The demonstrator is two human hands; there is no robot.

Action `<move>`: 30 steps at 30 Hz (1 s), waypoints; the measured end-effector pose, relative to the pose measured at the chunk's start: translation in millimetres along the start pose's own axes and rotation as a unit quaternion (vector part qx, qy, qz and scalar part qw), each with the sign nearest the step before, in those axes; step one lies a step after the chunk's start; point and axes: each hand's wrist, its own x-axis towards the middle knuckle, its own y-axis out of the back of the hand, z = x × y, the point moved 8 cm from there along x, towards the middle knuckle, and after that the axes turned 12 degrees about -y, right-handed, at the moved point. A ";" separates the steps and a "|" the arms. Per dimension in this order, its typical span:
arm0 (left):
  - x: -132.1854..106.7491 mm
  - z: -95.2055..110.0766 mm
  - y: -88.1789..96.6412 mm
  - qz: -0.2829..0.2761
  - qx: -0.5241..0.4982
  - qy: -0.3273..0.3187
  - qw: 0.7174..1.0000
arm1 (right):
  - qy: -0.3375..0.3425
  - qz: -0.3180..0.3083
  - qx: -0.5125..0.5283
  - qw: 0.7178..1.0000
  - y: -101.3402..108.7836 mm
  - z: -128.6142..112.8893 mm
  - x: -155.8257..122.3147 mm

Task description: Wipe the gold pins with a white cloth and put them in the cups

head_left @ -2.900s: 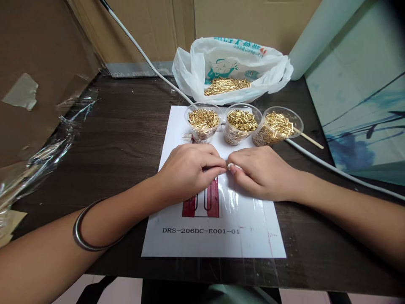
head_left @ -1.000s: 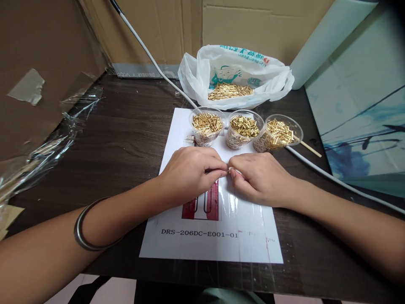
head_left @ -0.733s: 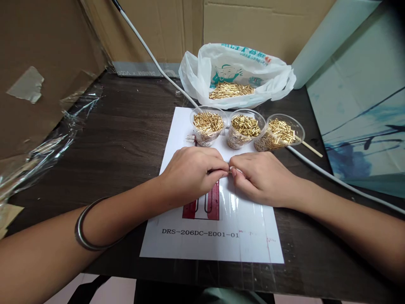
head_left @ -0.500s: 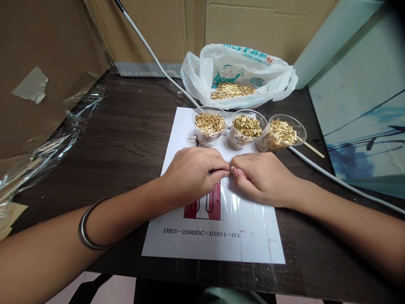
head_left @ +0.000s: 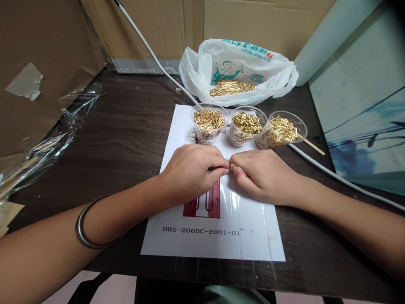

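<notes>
My left hand (head_left: 196, 171) pinches a small gold-coloured metal piece (head_left: 230, 169) between thumb and forefinger. From the other side my right hand (head_left: 264, 175) is closed too, its thumb and curled forefinger meeting the same spot, with a bit of something white beside the thumb. Most of what lies inside the fingers is hidden. Both hands are over a printed sheet (head_left: 190, 242) with a dark red picture. Just beyond them stand three clear plastic cups, the left cup (head_left: 209, 138), the middle cup (head_left: 238, 137) and the right cup (head_left: 268, 141), holding small gold-coloured metal pins or tubes.
Behind the cups an opened white plastic bag (head_left: 193, 71) holds more gold pieces. A white cable (head_left: 155, 57) runs across the table, past the cups. A thin wooden stick (head_left: 311, 145) leans out of the right cup. Cardboard (head_left: 253, 21) walls the back.
The view has shifted very slightly. Both hands keep their pinch at the same place over the sheet, with slightly more of the gold piece showing between the fingertips.
</notes>
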 end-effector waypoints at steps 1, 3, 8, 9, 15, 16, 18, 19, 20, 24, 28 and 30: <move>-0.1 0.3 0.2 0.001 0.002 -0.002 1.000 | 0.001 -0.002 0.000 1.000 0.2 -0.3 0.1; 0.0 1.0 0.7 0.003 0.004 -0.007 1.000 | 0.003 -0.003 0.000 1.000 0.8 -1.1 0.3; 0.4 1.6 1.3 0.001 0.005 -0.015 1.000 | -0.008 -0.007 -0.003 1.000 0.7 -1.5 1.6; 0.3 1.1 1.3 0.001 0.005 -0.012 1.000 | -0.008 -0.007 -0.004 1.000 0.7 -1.5 1.6; -0.5 -0.9 0.1 0.001 -0.002 0.001 1.000 | -0.001 0.002 -0.004 1.000 0.6 -0.6 0.5; -0.5 -1.1 0.2 0.002 -0.001 0.003 1.000 | -0.001 0.006 -0.003 1.000 0.8 -0.3 0.5; -0.5 -1.3 0.4 0.002 0.000 0.005 1.000 | 0.000 0.016 -0.001 1.000 0.8 0.1 0.5; -0.5 -1.3 0.5 0.002 0.000 0.006 1.000 | 0.000 0.019 -0.001 1.000 0.6 0.2 0.6; -0.5 -1.3 0.5 0.000 0.001 0.007 1.000 | -0.001 0.022 -0.001 1.000 0.3 0.4 0.7; -0.6 -1.4 0.9 0.003 -0.001 0.010 1.000 | -0.004 0.021 -0.001 1.000 -1.9 1.4 0.4; -1.1 -2.3 0.6 0.009 -0.006 0.014 1.000 | -0.006 0.018 -0.002 1.000 -2.2 3.0 0.0; -1.1 -2.7 0.2 0.007 -0.005 0.016 1.000 | -0.006 0.024 -0.004 1.000 -1.2 3.0 -0.4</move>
